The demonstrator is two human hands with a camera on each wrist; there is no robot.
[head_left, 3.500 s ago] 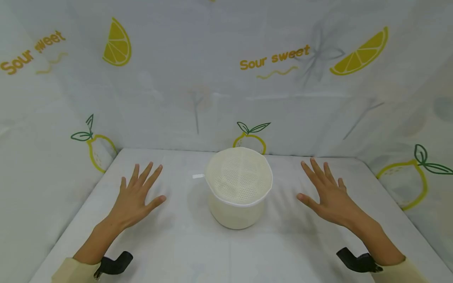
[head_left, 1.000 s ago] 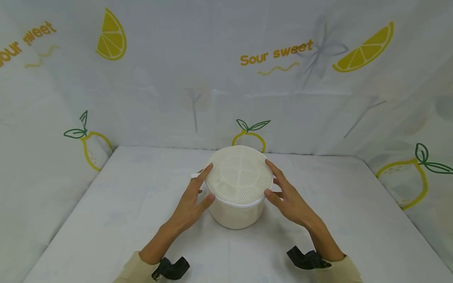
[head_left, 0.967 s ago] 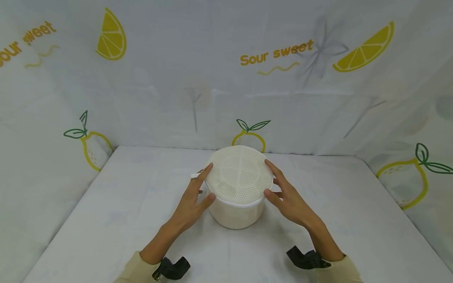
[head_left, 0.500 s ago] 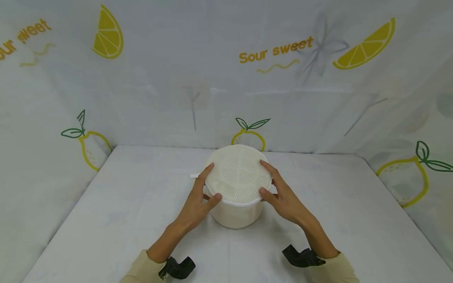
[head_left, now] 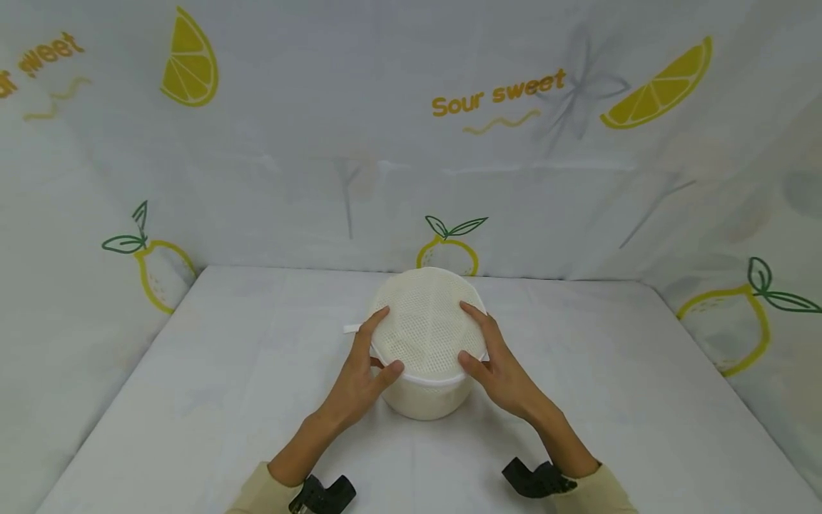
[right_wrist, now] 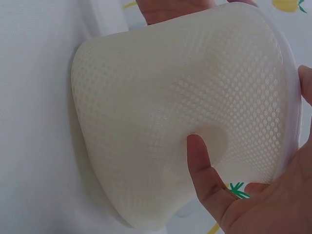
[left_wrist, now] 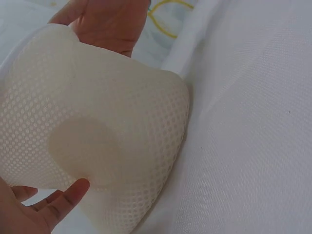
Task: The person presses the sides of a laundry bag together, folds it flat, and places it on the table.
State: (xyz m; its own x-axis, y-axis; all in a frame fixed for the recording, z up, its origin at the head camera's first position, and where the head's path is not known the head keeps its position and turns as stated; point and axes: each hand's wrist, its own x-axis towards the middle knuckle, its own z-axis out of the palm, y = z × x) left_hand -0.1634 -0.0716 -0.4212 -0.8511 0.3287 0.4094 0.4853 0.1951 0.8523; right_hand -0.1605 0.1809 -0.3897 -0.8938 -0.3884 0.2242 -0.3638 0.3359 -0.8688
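Observation:
A cream mesh laundry bag (head_left: 427,325), shaped like a short drum with a white-piped rim, stands upright on the white-covered table. My left hand (head_left: 356,378) grips its left side, with thumb and index finger over the top edge. Opposite, my right hand (head_left: 504,371) holds the right side in the same way. In the left wrist view a fingertip dents the bag's mesh wall (left_wrist: 112,97). The right wrist view also shows a finger pressed into the wall (right_wrist: 161,97). Some fingers are hidden behind the bag in the head view.
A small white tag (head_left: 351,329) sticks out left of the bag. White cloth covers the table (head_left: 257,314). Behind and at the sides hangs a white curtain (head_left: 289,193) printed with lemons. Black wrist devices (head_left: 324,494) sit at both sleeves.
Both hands came in from apart at the sides to the bag. In the last half second they have moved further over its top, and the bag looks slightly narrower between them.

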